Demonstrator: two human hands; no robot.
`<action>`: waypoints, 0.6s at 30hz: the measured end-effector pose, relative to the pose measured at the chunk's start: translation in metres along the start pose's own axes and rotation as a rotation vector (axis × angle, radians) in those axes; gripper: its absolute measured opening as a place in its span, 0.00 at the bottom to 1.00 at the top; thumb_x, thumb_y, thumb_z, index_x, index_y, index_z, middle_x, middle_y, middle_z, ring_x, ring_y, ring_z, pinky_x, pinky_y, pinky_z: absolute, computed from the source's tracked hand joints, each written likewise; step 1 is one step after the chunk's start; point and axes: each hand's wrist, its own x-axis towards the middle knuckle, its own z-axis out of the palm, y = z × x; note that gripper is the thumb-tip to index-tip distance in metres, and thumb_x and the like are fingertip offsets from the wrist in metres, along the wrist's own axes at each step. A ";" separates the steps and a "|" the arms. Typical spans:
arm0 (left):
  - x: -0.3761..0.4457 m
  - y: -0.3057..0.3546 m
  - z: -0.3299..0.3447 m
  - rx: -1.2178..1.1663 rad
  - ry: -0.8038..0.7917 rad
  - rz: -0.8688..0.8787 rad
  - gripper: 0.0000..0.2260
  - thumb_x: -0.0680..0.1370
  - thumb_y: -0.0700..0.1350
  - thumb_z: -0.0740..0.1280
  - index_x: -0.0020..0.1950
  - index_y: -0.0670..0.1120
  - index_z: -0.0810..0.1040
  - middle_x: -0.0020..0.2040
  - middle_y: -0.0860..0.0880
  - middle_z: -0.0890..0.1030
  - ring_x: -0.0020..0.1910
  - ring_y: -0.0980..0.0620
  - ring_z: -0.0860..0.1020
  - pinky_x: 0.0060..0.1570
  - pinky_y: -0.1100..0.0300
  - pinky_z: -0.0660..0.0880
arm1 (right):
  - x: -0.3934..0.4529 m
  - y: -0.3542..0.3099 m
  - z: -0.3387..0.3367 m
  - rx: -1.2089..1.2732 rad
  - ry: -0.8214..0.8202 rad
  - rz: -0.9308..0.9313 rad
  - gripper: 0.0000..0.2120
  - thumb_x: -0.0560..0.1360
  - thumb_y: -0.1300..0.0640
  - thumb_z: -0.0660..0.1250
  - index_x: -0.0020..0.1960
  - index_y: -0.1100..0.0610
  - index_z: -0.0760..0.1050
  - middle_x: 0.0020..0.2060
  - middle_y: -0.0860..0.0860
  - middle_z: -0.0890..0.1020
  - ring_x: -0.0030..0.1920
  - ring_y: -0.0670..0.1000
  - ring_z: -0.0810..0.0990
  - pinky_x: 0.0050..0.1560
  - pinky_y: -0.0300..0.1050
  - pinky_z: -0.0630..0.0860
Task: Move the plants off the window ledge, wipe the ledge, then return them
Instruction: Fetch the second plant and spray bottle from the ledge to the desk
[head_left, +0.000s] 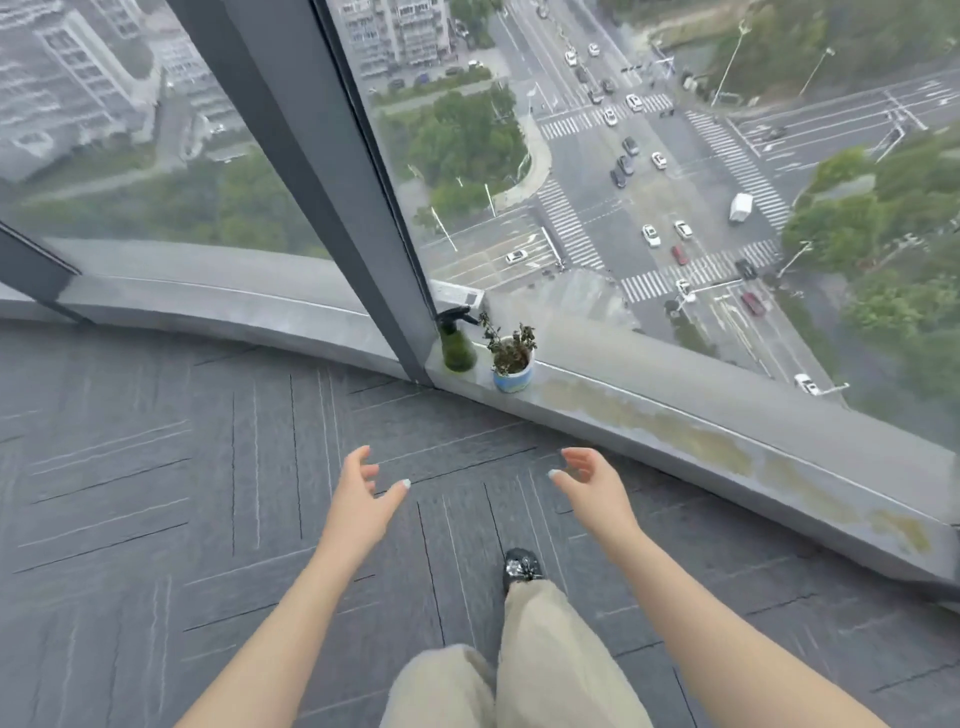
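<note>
Potted plant (511, 361): small, sparse dark leaves, in a white pot with a blue band; stands upright on the window ledge (675, 421), just right of the dark window post (332, 171).
Spray bottle (458, 340): green with a black trigger head, between the post and the plant, close beside the plant.
Ledge right of the plant: grey, with yellowish stains.
Left hand (363, 493) and right hand (592, 483): both empty, fingers spread and curled, above the grey carpet (156, 493), well short of the plant.
</note>
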 end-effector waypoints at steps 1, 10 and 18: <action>0.029 -0.002 0.002 0.024 -0.025 -0.013 0.30 0.75 0.47 0.67 0.73 0.48 0.56 0.69 0.46 0.67 0.68 0.47 0.66 0.61 0.51 0.68 | 0.023 0.000 0.010 -0.020 0.007 0.015 0.16 0.73 0.57 0.68 0.61 0.54 0.73 0.58 0.48 0.76 0.59 0.47 0.73 0.59 0.43 0.68; 0.300 -0.096 0.100 0.110 -0.236 -0.025 0.34 0.73 0.50 0.69 0.73 0.49 0.54 0.74 0.46 0.60 0.72 0.47 0.61 0.65 0.53 0.62 | 0.252 0.081 0.106 -0.106 0.147 0.102 0.40 0.70 0.50 0.73 0.74 0.52 0.54 0.68 0.50 0.69 0.67 0.53 0.68 0.62 0.50 0.69; 0.488 -0.154 0.186 0.082 -0.098 0.326 0.44 0.68 0.52 0.73 0.75 0.50 0.49 0.76 0.49 0.55 0.73 0.50 0.57 0.71 0.51 0.58 | 0.423 0.167 0.185 -0.086 0.352 -0.163 0.47 0.64 0.47 0.77 0.74 0.53 0.53 0.71 0.50 0.63 0.72 0.51 0.59 0.70 0.50 0.61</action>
